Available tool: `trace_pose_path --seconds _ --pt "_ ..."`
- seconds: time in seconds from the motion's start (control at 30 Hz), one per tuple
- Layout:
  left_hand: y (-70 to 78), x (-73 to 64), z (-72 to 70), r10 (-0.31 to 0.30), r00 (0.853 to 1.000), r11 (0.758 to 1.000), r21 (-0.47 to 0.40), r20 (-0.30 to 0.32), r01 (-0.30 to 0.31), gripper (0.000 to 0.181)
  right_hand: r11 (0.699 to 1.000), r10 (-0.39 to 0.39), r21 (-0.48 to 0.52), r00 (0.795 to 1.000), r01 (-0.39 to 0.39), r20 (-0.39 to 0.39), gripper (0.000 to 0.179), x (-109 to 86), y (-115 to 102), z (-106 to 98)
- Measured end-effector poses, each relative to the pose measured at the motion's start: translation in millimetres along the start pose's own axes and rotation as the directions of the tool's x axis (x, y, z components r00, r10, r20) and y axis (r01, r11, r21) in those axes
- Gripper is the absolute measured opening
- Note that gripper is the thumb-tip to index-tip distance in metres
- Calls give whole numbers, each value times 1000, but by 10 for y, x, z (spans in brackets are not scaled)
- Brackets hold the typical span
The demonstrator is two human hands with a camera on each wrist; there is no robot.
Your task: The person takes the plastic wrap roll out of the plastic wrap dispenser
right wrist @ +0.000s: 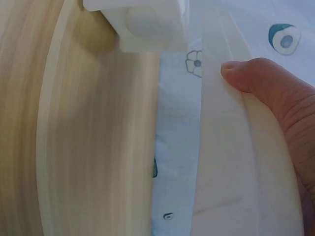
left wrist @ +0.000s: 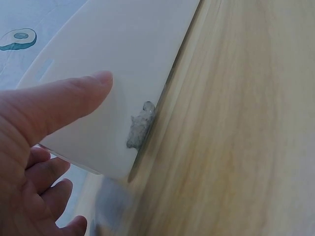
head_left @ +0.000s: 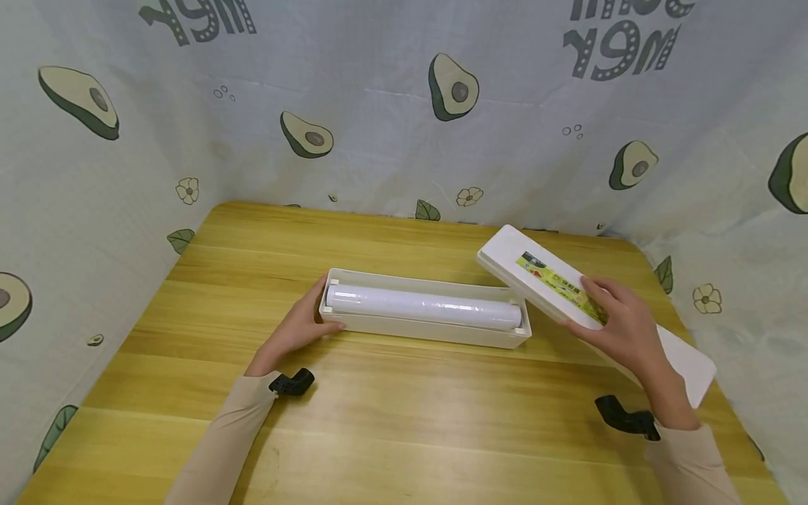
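Observation:
A long white plastic box [head_left: 429,332] lies on the table with its top uncovered. Inside it rests a roll of cling film [head_left: 423,306]. My left hand [head_left: 295,330] grips the box's left end, its thumb along the front wall, as the left wrist view also shows. Off to the right, my right hand [head_left: 625,326] holds the white lid [head_left: 508,263] across its width, thumb on the near edge. The lid slants from upper left to lower right, and its far end overlaps the box's right end in the head view. A yellow-green label [head_left: 549,279] is partly covered by the right fingers.
The wooden table [head_left: 429,421] extends toward me in front of the box. A pale curtain [head_left: 379,84] printed with avocados hangs behind and along both sides. Each sleeve has a black mount [head_left: 293,382] at the wrist. A small grey patch [left wrist: 141,126] marks the box wall.

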State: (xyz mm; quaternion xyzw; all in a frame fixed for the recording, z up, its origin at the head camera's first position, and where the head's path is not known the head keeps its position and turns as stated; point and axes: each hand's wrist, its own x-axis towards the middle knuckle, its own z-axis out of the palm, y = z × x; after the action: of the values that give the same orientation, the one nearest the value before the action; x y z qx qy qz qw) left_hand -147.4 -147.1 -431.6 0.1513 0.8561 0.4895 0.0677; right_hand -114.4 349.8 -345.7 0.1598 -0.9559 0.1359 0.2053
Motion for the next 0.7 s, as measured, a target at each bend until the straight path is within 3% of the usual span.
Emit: trace_pose_path --seconds 0.7 --pt "8 0 -6 -12 1000 1000 -11 4 12 100 993 113 -27 993 -112 21 85 -172 208 -69"
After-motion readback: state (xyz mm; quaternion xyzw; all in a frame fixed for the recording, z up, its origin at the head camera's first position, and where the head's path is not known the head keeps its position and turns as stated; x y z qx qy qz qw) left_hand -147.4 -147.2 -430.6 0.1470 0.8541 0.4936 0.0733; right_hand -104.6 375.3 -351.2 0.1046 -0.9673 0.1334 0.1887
